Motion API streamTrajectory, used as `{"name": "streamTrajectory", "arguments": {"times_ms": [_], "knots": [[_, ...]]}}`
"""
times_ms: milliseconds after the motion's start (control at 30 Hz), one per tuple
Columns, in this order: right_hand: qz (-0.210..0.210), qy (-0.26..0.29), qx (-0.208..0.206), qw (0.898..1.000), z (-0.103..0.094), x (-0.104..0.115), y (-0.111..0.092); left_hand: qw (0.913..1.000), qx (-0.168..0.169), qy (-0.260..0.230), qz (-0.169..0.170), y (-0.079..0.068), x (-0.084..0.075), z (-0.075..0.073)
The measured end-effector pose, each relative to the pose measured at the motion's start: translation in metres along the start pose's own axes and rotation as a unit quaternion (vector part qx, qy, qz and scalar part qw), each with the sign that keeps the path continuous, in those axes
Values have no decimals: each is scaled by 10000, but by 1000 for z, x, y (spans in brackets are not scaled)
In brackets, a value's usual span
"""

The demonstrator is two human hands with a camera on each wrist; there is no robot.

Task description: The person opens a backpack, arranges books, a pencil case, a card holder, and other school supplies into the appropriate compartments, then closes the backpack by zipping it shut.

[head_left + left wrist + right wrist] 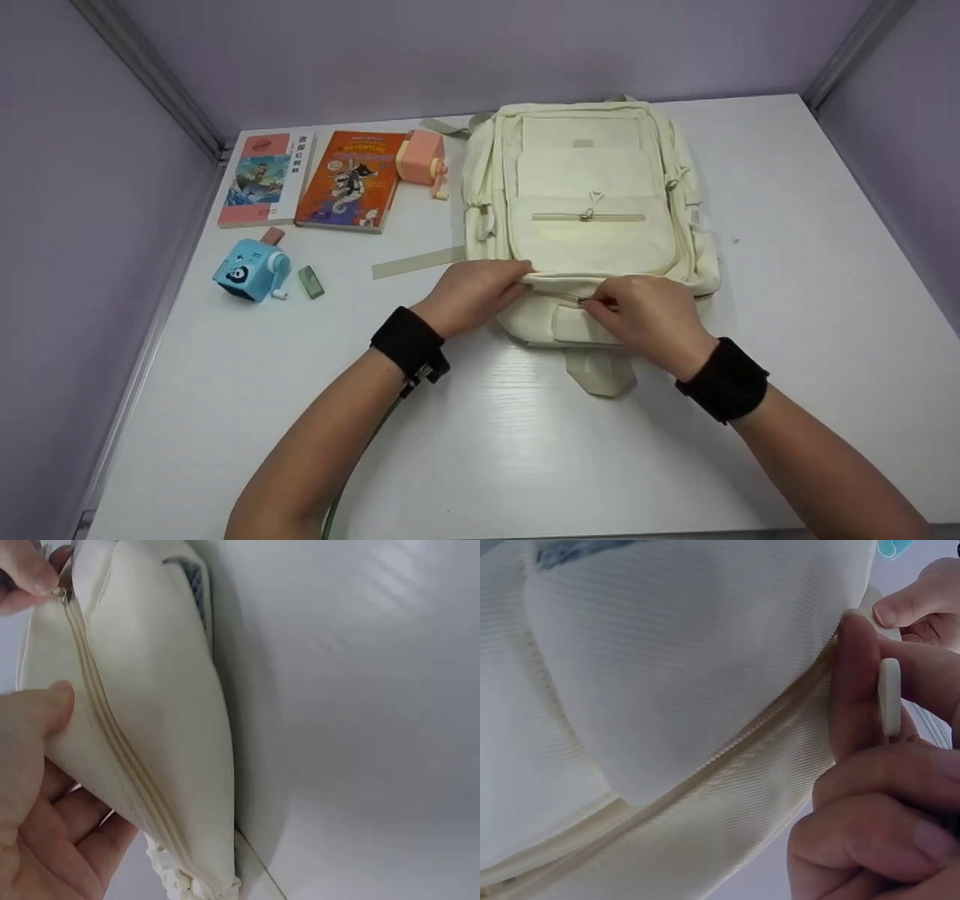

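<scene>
A cream backpack (585, 172) lies flat on the white table, front pocket up, with its top end toward me. Along that end runs a zipper (112, 724), its teeth closed over the stretch beside my left hand. My left hand (480, 292) pinches the fabric edge beside the zipper, thumb on top and fingers underneath. With thumb and forefinger, my right hand (652, 319) pinches the zipper slider; a pale pull tab (889, 697) sticks out between its fingers. Below the zipper a carry loop (600, 371) hangs onto the table.
Left of the backpack lie a pink-and-white book (262, 180) and an orange book (349, 180), with a pink pencil sharpener (421, 157) beside them. Nearer me are a blue crank sharpener (251, 270) and a green eraser (310, 282). A strap (416, 262) extends left from the backpack.
</scene>
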State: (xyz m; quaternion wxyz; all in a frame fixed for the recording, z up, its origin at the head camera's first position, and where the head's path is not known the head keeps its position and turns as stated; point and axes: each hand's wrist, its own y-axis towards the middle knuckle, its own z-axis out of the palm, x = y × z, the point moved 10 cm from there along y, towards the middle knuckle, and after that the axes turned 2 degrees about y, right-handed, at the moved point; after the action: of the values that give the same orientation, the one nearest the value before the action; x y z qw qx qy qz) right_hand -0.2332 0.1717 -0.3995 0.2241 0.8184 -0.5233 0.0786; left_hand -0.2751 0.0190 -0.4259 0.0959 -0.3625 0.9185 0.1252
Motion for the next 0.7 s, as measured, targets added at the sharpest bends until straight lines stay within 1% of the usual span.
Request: {"name": "streamTrajectory", "arguments": {"times_ms": [133,200,233,333,433,600,700], "knots": [[45,-35,-30,10000,0,-2,-3,9991,420,81,-4,2,0,5],[51,-36,-48,10000,0,-3,-4,9985,539,120,-14,3,-1,7],[38,-17,-67,10000,-1,-3,-4,9984,548,147,-18,3,-2,7],[19,38,-104,9999,-2,-4,-5,9989,430,207,-35,6,-3,5],[-14,88,-117,9999,-3,-2,-5,9991,335,214,-140,9,-3,3],[-82,63,-89,9999,-3,4,-4,9988,302,209,-314,12,-3,3],[-147,-20,-104,9998,-1,10,-2,9988,289,225,-324,15,-6,3]]}}
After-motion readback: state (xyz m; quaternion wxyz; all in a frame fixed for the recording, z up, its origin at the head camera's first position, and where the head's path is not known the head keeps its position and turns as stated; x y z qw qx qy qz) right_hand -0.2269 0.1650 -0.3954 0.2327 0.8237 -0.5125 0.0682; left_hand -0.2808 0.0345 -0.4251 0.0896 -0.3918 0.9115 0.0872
